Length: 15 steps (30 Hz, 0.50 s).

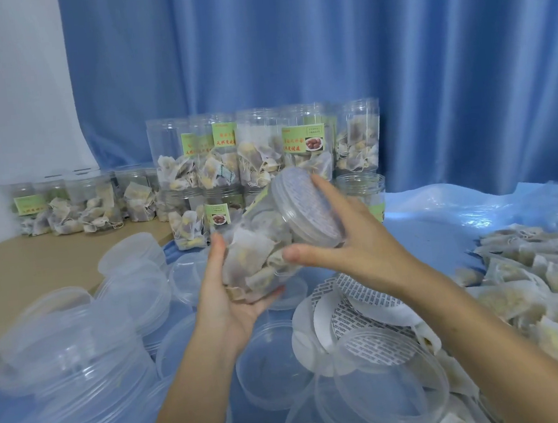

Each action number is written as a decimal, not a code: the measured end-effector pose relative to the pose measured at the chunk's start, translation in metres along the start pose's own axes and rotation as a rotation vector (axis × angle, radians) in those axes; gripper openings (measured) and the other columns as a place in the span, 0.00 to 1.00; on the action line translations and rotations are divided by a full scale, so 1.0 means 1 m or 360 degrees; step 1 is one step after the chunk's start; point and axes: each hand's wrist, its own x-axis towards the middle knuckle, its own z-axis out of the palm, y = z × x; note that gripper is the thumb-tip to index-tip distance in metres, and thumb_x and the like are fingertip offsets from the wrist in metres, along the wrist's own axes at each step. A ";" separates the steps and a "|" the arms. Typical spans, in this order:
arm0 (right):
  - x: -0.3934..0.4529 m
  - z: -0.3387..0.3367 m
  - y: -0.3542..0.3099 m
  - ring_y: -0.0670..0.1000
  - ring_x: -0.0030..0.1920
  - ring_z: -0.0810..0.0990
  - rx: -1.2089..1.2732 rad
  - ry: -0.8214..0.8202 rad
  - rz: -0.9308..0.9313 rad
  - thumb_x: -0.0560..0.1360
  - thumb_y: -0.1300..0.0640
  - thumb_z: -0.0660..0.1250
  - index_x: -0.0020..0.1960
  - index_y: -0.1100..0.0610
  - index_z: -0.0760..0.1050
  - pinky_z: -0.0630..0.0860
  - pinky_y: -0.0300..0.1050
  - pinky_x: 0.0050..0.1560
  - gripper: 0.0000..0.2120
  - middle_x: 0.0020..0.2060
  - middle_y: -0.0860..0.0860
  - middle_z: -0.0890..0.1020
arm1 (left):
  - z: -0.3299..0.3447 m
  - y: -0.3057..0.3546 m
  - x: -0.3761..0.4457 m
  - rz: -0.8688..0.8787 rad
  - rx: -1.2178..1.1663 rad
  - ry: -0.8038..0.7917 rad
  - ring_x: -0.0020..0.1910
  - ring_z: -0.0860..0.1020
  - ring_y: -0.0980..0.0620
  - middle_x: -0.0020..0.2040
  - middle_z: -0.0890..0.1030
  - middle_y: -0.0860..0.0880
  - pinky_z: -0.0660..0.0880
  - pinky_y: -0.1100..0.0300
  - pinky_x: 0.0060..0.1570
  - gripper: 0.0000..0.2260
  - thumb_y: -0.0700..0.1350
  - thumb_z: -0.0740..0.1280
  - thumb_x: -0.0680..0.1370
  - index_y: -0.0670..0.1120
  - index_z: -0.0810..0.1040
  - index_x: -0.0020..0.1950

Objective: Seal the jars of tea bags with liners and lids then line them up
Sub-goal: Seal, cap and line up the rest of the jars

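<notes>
Both hands up — L [232,305] cradles jar [258,261], R [349,238] grips lid [308,208].

At frame centre a tilted jar [267,247] sits between the left hand [234,295] below and the right hand [349,238] at its lid [308,208], with stacked jars [264,151] behind, loose lids [79,353] lower left, liners [350,310] just beneath, and tea bags [535,274] at right.
</notes>
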 end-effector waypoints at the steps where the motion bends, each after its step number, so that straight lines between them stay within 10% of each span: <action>1: 0.000 0.001 -0.003 0.28 0.59 0.61 -0.0004 0.0070 -0.0033 0.54 0.27 0.68 0.73 0.32 0.51 0.57 0.25 0.58 0.51 0.65 0.38 0.62 | 0.003 0.002 -0.002 -0.0093 0.0050 -0.0022 0.50 0.83 0.41 0.51 0.84 0.43 0.78 0.41 0.49 0.29 0.69 0.59 0.69 0.50 0.80 0.57; 5: 0.002 0.001 -0.018 0.39 0.65 0.62 -0.0100 0.0325 -0.0057 0.54 0.25 0.64 0.73 0.37 0.57 0.62 0.33 0.63 0.50 0.67 0.45 0.65 | 0.018 0.016 -0.011 -0.0061 0.0378 0.0204 0.50 0.81 0.42 0.55 0.82 0.42 0.77 0.48 0.52 0.25 0.65 0.62 0.73 0.48 0.76 0.61; 7: 0.004 0.001 -0.029 0.47 0.72 0.59 -0.0278 0.0327 -0.0115 0.54 0.26 0.63 0.74 0.40 0.56 0.60 0.44 0.71 0.51 0.72 0.50 0.61 | 0.022 0.032 -0.012 0.0440 0.1173 0.0553 0.53 0.77 0.44 0.62 0.76 0.43 0.74 0.54 0.48 0.20 0.48 0.68 0.75 0.48 0.71 0.66; 9: 0.007 0.004 -0.042 0.50 0.73 0.58 -0.0364 0.0340 -0.0157 0.57 0.28 0.65 0.75 0.42 0.56 0.57 0.43 0.70 0.50 0.73 0.52 0.60 | 0.027 0.053 -0.014 0.0971 0.1837 0.0368 0.61 0.73 0.46 0.65 0.72 0.49 0.71 0.56 0.55 0.30 0.37 0.70 0.68 0.51 0.66 0.68; 11: 0.015 0.013 -0.058 0.50 0.72 0.60 -0.0332 0.0336 -0.0192 0.62 0.34 0.70 0.75 0.45 0.56 0.55 0.36 0.67 0.47 0.72 0.53 0.62 | 0.034 0.076 -0.024 0.0878 0.1802 -0.0029 0.60 0.75 0.49 0.61 0.75 0.53 0.73 0.55 0.57 0.39 0.43 0.74 0.59 0.52 0.64 0.68; 15: 0.037 0.044 -0.102 0.48 0.71 0.61 -0.0220 0.0175 -0.0269 0.65 0.39 0.72 0.75 0.46 0.57 0.53 0.27 0.58 0.43 0.70 0.53 0.63 | 0.013 0.119 -0.037 0.0886 0.2046 0.0325 0.56 0.77 0.48 0.58 0.77 0.50 0.74 0.57 0.50 0.45 0.58 0.76 0.53 0.48 0.64 0.66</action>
